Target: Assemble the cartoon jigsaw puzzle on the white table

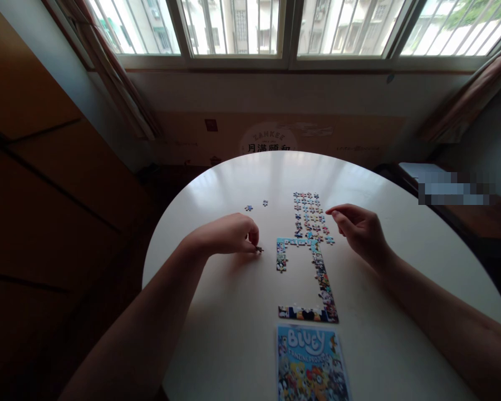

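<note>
While left hand (234, 235) pinches puzzle piece (259, 250), right hand (362, 229) flanks loose pieces (313, 219)

From the unfinished border (324, 285), the puzzle piece is at ten o'clock, loose pieces at twelve, right hand at two; whether the latter grips anything, I cannot tell.

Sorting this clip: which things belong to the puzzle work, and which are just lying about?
In the work:
puzzle piece in the left hand
partly joined border
rows of loose pieces near the right hand
two separate pieces
Bluey picture, likely the reference

Just about:
pale item at far right, partly pixelated
curtains
printed panel
</note>
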The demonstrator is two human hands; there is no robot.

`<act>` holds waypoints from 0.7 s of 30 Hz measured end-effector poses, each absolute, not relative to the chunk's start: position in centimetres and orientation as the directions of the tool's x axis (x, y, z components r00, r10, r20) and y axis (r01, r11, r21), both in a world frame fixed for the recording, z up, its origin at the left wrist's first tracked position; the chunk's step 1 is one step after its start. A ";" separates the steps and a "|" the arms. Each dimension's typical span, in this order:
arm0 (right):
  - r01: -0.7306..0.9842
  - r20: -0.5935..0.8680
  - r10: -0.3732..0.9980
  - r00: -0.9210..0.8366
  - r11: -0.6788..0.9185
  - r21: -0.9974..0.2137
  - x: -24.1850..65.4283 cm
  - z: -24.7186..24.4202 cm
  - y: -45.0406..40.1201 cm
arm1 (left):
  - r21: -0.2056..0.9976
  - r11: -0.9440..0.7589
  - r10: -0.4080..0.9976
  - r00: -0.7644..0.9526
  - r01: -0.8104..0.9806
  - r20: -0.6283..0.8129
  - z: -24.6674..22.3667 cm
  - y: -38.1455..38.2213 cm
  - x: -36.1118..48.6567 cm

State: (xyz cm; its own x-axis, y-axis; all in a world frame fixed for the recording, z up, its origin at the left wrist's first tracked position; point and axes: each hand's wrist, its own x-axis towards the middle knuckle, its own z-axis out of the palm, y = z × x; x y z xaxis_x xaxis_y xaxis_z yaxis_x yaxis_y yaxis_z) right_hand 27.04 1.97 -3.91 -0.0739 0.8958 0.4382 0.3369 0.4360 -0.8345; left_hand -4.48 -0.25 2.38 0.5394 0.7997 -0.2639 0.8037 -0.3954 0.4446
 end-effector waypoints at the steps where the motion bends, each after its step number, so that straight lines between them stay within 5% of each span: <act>1: 0.346 0.449 0.890 -0.082 0.448 -0.825 27.0 -3.8 1.9 | 0.481 -0.389 0.796 0.549 0.786 -0.255 2.4 -0.2 -4.5; 4: 0.359 0.495 0.859 -0.130 0.507 -0.784 26.6 -3.1 1.1 | 0.688 -0.284 0.813 0.548 0.668 -0.196 2.5 -0.2 -3.7; 8: 0.269 0.592 0.754 -0.284 0.655 -0.706 25.5 -1.4 -1.0 | 0.958 0.110 0.832 0.503 0.265 -0.235 2.8 -1.2 -1.2; 14: 0.159 0.767 0.533 -0.357 0.844 -0.513 23.8 0.2 -3.1 | 0.918 0.395 0.814 0.475 -0.034 -0.333 2.8 -3.1 1.8; 21: 0.212 0.817 0.453 -0.357 0.891 -0.401 23.1 0.4 -3.8 | 0.876 0.466 0.783 0.520 -0.126 -0.342 2.8 -3.6 2.3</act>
